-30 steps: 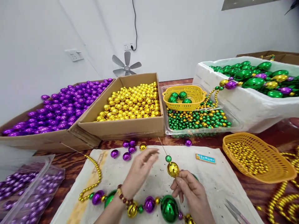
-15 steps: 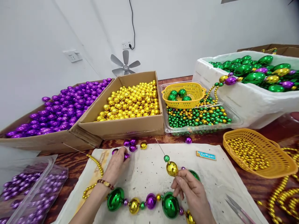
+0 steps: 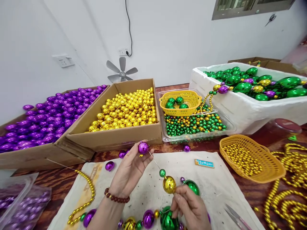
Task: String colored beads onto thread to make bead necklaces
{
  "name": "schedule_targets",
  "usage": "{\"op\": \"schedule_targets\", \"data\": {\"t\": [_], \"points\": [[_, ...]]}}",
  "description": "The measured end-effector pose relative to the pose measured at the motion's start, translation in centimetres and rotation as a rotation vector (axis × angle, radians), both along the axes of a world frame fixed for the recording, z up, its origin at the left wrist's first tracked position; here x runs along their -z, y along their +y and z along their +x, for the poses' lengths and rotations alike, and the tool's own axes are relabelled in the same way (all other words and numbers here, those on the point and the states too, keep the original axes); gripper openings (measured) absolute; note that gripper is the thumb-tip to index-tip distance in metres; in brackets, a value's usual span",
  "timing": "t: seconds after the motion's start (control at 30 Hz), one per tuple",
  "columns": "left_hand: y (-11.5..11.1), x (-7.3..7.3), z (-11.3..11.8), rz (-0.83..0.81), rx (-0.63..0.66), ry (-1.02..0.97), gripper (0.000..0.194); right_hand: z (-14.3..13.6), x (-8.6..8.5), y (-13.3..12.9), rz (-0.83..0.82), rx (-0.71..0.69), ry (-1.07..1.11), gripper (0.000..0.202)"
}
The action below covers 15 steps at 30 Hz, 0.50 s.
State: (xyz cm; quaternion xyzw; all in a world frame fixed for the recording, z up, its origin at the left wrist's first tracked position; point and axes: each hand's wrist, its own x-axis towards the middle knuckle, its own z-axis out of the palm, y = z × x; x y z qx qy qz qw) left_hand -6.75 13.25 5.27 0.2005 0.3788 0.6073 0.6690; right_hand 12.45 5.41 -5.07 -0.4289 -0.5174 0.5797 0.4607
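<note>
My left hand (image 3: 130,169), raised above the cloth, pinches a shiny purple bead (image 3: 143,148) between thumb and fingers. A thin needle (image 3: 154,160) reaches up beside that bead; whether its tip is inside the hole I cannot tell. Threaded on the needle's line are a small green bead (image 3: 162,173) and a larger gold bead (image 3: 169,184). My right hand (image 3: 190,204) has its fingertips closed at the lower end of the gold bead. Below lies the beaded strand, with a big green bead (image 3: 165,218) and a purple bead (image 3: 148,219), partly behind my right hand.
Cardboard boxes hold purple beads (image 3: 55,119) and gold beads (image 3: 127,110). A clear tray (image 3: 165,138) carries small beads and a yellow basket (image 3: 196,95). Another basket (image 3: 273,172), scissors (image 3: 236,215) and gold bead chains (image 3: 287,191) lie right. Loose purple beads (image 3: 109,165) rest left.
My left hand has lifted from the loose beads on the cloth, carrying a purple bead up and right to the needle. My right hand keeps its hold; the camera view has shifted.
</note>
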Motion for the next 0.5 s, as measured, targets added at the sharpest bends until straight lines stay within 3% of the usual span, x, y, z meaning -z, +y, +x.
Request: {"op": "schedule_targets", "data": {"t": [0.23, 0.5], "points": [[1.1, -0.3, 0.8, -0.080, -0.090, -0.146, 0.022, -0.2, -0.4, 0.0, 0.017, 0.006, -0.013, 0.031], [0.7, -0.1, 1.2, -0.046, -0.100, -0.067, 0.020, -0.3, -0.4, 0.0, 0.015, 0.020, -0.013, 0.031]]}}
